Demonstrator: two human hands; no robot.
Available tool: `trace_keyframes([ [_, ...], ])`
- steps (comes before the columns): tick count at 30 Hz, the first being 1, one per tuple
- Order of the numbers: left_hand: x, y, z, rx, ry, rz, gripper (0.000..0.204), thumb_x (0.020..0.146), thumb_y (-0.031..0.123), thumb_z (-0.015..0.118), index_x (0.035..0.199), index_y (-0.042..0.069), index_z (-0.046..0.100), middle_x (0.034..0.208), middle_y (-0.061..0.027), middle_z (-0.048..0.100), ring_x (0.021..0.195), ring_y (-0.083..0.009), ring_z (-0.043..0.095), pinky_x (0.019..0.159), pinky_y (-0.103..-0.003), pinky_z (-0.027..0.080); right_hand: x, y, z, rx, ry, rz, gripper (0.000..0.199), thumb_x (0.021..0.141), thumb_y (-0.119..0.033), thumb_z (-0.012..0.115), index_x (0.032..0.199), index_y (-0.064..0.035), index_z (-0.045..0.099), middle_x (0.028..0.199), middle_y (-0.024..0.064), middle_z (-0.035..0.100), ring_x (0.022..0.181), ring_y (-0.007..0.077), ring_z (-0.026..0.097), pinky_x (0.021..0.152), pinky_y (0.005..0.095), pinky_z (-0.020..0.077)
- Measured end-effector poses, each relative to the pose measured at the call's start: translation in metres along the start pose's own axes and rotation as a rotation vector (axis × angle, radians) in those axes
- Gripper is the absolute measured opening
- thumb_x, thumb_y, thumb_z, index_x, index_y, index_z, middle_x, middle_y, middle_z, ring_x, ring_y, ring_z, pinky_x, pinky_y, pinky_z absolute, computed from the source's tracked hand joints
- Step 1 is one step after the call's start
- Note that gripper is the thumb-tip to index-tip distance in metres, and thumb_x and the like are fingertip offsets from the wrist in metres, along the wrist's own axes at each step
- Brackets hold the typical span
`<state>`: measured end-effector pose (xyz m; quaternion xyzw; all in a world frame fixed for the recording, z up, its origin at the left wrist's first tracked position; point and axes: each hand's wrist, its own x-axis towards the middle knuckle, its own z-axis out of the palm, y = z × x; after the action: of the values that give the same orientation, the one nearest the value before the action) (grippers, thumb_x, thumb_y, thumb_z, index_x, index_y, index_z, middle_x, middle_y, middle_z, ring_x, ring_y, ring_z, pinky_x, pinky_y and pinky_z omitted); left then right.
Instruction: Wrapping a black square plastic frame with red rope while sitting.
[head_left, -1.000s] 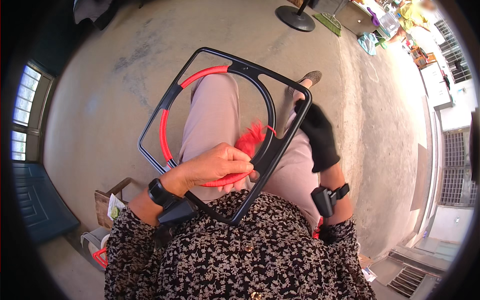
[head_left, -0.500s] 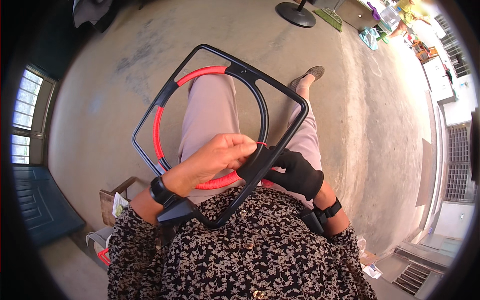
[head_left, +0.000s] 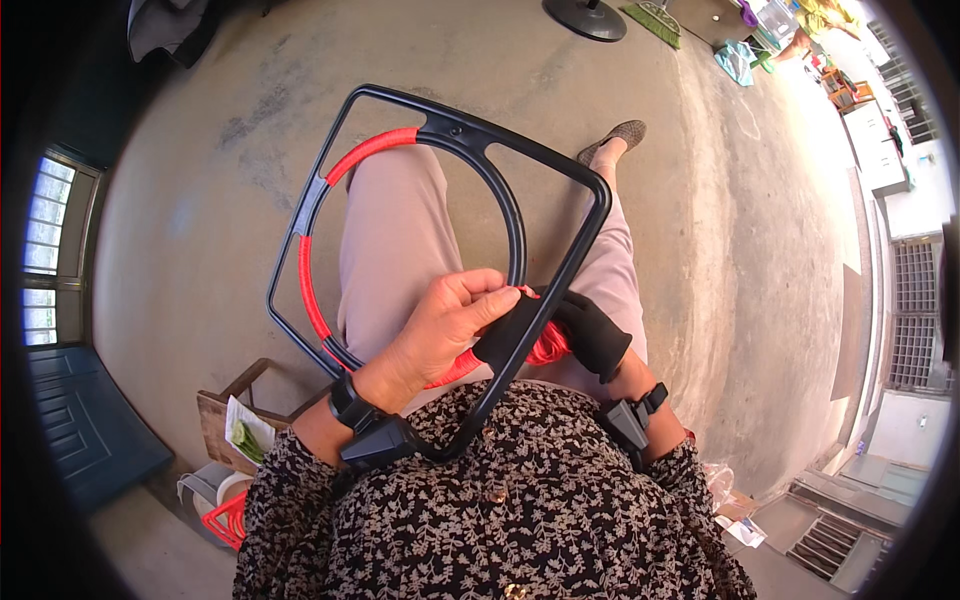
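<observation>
A black plastic frame with a round inner ring rests tilted on my lap. Red cord is wound around the ring's left side and along its bottom. My left hand, bare, pinches the ring at its lower right where the red winding ends. My right hand wears a black glove and reaches under the frame's right bar, closed on a bundle of red cord right beside my left fingers. Both wrists carry black strapped devices.
I sit over a bare concrete floor. A wooden crate with papers and a red basket stand at my lower left. A fan base and scattered items lie far ahead. A blue bench is at the left.
My gloved right hand came down from the frame's right bar and in under it, meeting my left hand at the ring. The loose red cord end went with it.
</observation>
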<state>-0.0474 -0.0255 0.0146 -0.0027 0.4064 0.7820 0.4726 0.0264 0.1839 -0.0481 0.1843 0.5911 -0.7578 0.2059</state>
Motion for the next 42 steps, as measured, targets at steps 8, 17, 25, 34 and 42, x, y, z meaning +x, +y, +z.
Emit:
trace_keyframes([
  [8,0.002,-0.004,0.004,0.097,-0.018,0.041,0.020,0.095,0.010,0.050,0.107,-0.004,0.059,0.093,-0.0065,0.065,0.081,-0.0087,0.064,0.072,-0.020,0.052,0.024,0.013,0.006,0.470,-0.135,0.160,0.029,0.095,-0.029,0.052,0.108,-0.0049,0.059,0.100,0.0025,0.063,0.089,0.0094,0.060,0.078,0.0235,0.0484],
  [17,0.005,-0.007,0.003,0.215,-0.026,0.060,0.024,0.096,0.016,0.049,0.108,-0.003,0.060,0.090,-0.0034,0.065,0.076,-0.0050,0.061,0.065,-0.018,0.050,0.021,-0.008,-0.003,0.341,-0.059,-0.099,0.032,0.092,-0.032,0.056,0.110,-0.0048,0.054,0.095,0.0064,0.062,0.090,0.0162,0.061,0.079,0.0291,0.0487],
  [25,0.007,-0.012,0.000,0.152,0.045,0.058,0.019,0.094,0.013,0.054,0.106,-0.002,0.059,0.089,-0.0029,0.064,0.077,-0.0054,0.060,0.068,-0.019,0.049,-0.019,-0.039,-0.005,0.861,0.078,-0.385,0.038,0.095,-0.034,0.049,0.115,-0.0009,0.049,0.113,0.0172,0.058,0.105,0.0297,0.056,0.095,0.0441,0.0422],
  [34,0.008,-0.016,-0.005,0.117,0.153,0.067,0.013,0.089,0.007,0.061,0.100,0.000,0.059,0.088,-0.0043,0.065,0.074,-0.0082,0.062,0.066,-0.020,0.050,-0.038,-0.033,-0.023,0.864,0.394,-0.428,0.035,0.093,-0.037,0.052,0.111,-0.0064,0.055,0.094,0.0051,0.062,0.088,0.0193,0.060,0.078,0.0359,0.0500],
  [42,0.008,-0.015,-0.005,0.110,0.128,0.039,0.014,0.090,0.013,0.059,0.096,0.000,0.063,0.083,-0.0033,0.066,0.067,-0.0063,0.062,0.060,-0.018,0.049,-0.064,-0.031,-0.102,0.737,0.875,-0.541,0.047,0.092,-0.039,0.055,0.122,-0.0027,0.051,0.074,-0.0034,0.053,0.057,0.0071,0.048,0.050,0.0227,0.0408],
])
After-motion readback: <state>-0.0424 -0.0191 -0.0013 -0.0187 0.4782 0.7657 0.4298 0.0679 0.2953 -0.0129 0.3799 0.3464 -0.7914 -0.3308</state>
